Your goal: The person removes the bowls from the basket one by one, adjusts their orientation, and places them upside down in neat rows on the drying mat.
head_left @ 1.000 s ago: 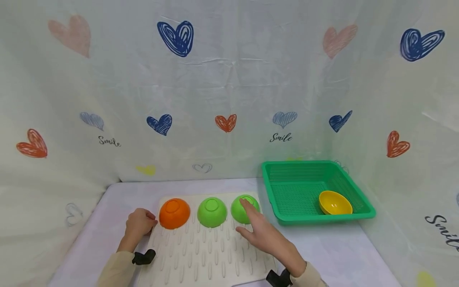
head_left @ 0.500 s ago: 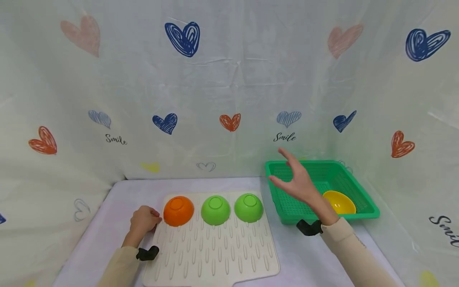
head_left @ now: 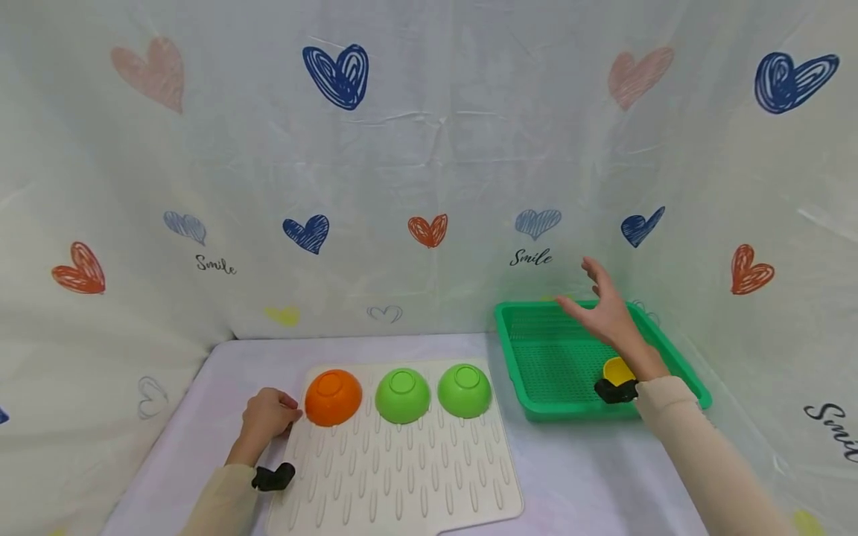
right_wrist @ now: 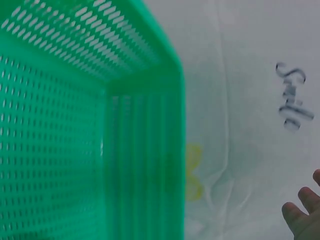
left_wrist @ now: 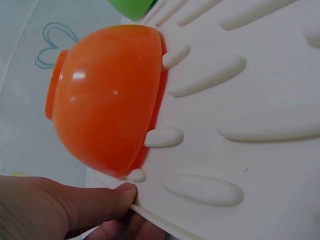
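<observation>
My left hand [head_left: 267,413] pinches the left edge of a white ridged drainboard [head_left: 402,484]; in the left wrist view the thumb [left_wrist: 107,200] lies on top and fingers curl underneath. Just beside it an orange bowl [head_left: 333,402] sits upside down on the board. Two green bowls [head_left: 402,398] stand inverted to its right, along the back edge. My right hand [head_left: 608,316] hovers over the green basket [head_left: 546,412], fingers spread and holding nothing. In the basket a yellow bowl [head_left: 615,370] is partly hidden by the right wrist.
The basket, with perforated walls [right_wrist: 145,165], stands at the back right of the white-covered table [head_left: 570,476]. A pale curtain [head_left: 429,149] printed with hearts hangs behind and at both sides.
My right hand has moved from above the right green bowl, rightward and up, to over the basket. My left hand keeps its place at the board's edge.
</observation>
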`<state>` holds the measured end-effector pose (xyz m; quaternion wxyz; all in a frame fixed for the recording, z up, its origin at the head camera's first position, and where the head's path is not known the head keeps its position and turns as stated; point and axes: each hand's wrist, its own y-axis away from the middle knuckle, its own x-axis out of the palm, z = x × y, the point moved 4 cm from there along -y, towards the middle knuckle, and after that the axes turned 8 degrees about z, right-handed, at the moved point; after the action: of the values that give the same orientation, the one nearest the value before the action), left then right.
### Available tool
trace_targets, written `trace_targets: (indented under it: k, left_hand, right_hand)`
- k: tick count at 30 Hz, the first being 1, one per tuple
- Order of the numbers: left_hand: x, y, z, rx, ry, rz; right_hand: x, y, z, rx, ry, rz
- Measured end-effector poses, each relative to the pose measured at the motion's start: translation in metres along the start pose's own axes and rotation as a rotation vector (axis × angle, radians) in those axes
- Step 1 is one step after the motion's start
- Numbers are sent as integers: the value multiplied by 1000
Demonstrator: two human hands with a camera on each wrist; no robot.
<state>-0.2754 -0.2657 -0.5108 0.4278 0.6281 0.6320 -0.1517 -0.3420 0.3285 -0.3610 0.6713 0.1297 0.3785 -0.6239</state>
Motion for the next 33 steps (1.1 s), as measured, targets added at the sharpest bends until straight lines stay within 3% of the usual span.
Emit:
trace_targets:
  k: [8,16,33]
  left_hand:
    - [1,2,4,1,8,-9]
    - [0,1,2,11,-5,-17]
    - [0,-1,5,6,33,-6]
  right_hand:
    - [-11,3,-51,201,38,124]
    - [-20,14,-99,325,51,211]
    - [-21,33,-137,439,117,491]
